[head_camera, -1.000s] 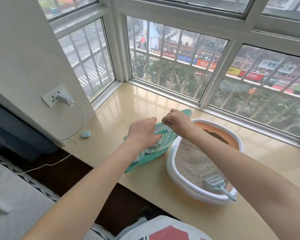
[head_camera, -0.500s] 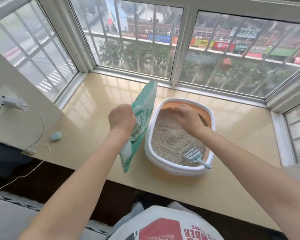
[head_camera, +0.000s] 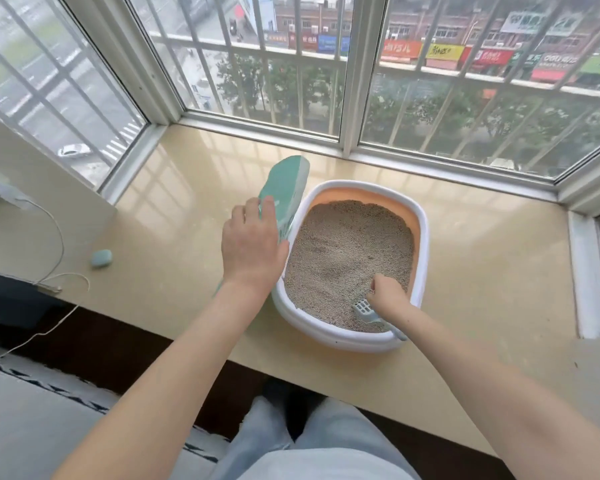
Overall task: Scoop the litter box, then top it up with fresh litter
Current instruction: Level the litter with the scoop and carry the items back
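A white-rimmed litter box [head_camera: 424,237] with an orange inner wall stands on the beige window ledge [head_camera: 492,271], holding grey-brown litter [head_camera: 347,258]. A green litter bag [head_camera: 286,188] stands upright against the box's left side. My left hand [head_camera: 253,244] holds the bag from above and hides its middle. At the box's near end my right hand [head_camera: 388,296] curls round the handle of a pale blue slotted scoop [head_camera: 362,308], whose head lies in the litter.
A small teal object [head_camera: 101,258] and a white charging cable [head_camera: 58,237] lie on the ledge's left part. Barred windows close off the ledge at the back and on both sides. Its front edge drops to a dark floor by my legs.
My right hand has left the bag's top, crossed over the box and taken the scoop handle at the near end. My left hand still holds the bag, now upright.
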A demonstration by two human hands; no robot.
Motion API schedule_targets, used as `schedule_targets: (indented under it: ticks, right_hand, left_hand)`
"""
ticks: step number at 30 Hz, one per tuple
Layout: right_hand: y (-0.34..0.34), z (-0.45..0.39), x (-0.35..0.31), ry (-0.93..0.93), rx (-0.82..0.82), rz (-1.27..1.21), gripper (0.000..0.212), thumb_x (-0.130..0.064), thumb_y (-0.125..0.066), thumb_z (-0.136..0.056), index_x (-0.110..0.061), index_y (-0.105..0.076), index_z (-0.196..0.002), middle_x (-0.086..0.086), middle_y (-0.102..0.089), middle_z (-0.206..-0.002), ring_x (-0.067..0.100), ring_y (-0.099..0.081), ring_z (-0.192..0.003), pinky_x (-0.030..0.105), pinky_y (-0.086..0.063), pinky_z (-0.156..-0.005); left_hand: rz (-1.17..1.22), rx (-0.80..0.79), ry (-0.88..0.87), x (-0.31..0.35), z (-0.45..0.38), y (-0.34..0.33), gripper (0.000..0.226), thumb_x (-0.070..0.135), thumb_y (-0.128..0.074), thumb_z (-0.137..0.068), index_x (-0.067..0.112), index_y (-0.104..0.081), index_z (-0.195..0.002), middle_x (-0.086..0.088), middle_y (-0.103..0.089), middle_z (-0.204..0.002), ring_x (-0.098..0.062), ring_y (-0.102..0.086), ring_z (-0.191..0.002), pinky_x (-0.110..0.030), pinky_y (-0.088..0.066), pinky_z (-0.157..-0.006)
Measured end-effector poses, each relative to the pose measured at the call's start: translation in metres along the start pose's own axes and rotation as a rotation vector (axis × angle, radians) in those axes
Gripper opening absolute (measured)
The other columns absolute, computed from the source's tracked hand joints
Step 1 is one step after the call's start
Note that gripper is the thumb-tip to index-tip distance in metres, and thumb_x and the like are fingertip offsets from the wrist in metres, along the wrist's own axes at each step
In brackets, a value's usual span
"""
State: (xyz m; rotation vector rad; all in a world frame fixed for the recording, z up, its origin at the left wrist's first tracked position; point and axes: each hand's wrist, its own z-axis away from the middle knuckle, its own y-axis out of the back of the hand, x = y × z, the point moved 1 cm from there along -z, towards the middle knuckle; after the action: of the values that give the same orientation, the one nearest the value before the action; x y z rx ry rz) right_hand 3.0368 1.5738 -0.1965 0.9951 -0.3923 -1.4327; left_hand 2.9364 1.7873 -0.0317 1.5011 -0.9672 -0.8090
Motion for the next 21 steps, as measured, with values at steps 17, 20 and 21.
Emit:
schedule_targets:
  ticks: [17,20,21]
  right_hand:
    - [-0.037,-0.023,0.044,-0.066,-0.214,0.357,0.067,-0.017,-0.056,-0.087,-0.007,-0.019,-0.142,0.010,-0.062,-0.119,0.030,-0.058,-0.110,0.033,-0.044,-0.078]
    - [-0.035,-0.029,0.044,-0.038,-0.208,0.201,0.054,-0.007,-0.056,-0.083,-0.008,-0.031,-0.131,0.012,-0.063,-0.113,0.029,-0.060,-0.100,0.035,-0.050,-0.077]
    - [-0.030,-0.031,0.041,-0.030,-0.220,0.170,0.047,-0.005,-0.056,-0.082,-0.008,-0.036,-0.125,0.012,-0.062,-0.111,0.027,-0.059,-0.094,0.034,-0.050,-0.074]
  left_hand:
    - [0.294,-0.397,-0.182,0.061,0.029,-0.100,0.028,0.007,-0.049,-0.087,0.013,-0.060,-0.112,-0.001,-0.058,-0.111,-0.021,-0.052,-0.105,-0.032,-0.043,-0.079]
    - [0.307,-0.424,-0.122,0.056,0.024,-0.111,0.029,0.010,-0.046,-0.090,0.016,-0.058,-0.116,0.001,-0.056,-0.117,-0.019,-0.049,-0.110,-0.031,-0.041,-0.082]
    - [0.314,-0.425,-0.101,0.054,0.022,-0.115,0.029,0.011,-0.046,-0.090,0.017,-0.058,-0.116,0.002,-0.056,-0.118,-0.018,-0.048,-0.111,-0.031,-0.041,-0.082]
